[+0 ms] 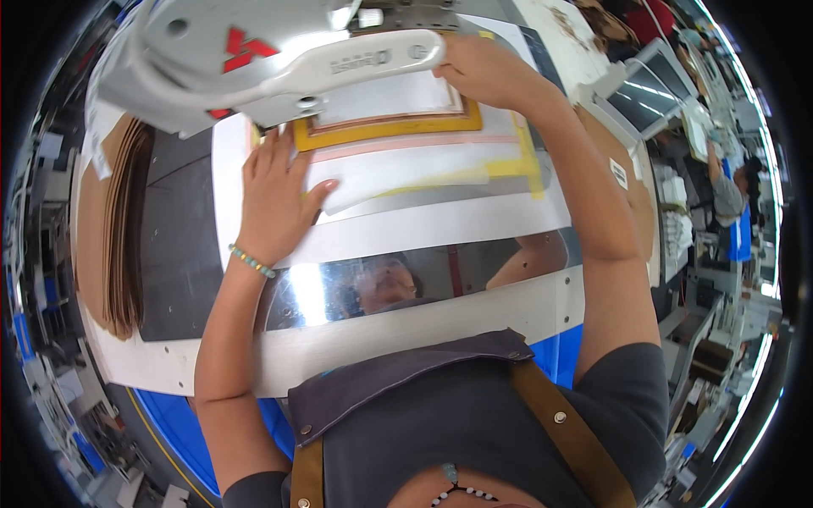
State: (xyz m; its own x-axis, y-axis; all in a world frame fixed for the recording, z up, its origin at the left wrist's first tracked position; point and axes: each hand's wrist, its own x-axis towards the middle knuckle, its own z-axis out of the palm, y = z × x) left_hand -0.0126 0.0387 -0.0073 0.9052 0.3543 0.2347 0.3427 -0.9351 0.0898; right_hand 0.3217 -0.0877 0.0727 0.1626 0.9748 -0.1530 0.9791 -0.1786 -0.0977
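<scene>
My left hand point(279, 190) lies with fingers spread on a white sheet point(373, 229), beside the lower-left corner of a yellow frame point(389, 129) with a brown inner border. My right hand point(478, 72) has its fingers curled at the frame's upper right, by the end of the white machine arm point(356, 63); what they grip is hidden. The machine point(195, 63), with red marks, overhangs the frame. Pale yellow and pink strips point(508, 168) lie around the frame on the white sheet.
Stacked brown boards point(110, 220) stand at the left on a dark plate point(174, 245). A shiny metal strip point(432, 275) runs along the near edge. A grey screen point(648, 97) and brown board point(635, 195) are at the right. A co-worker point(728, 190) works farther right.
</scene>
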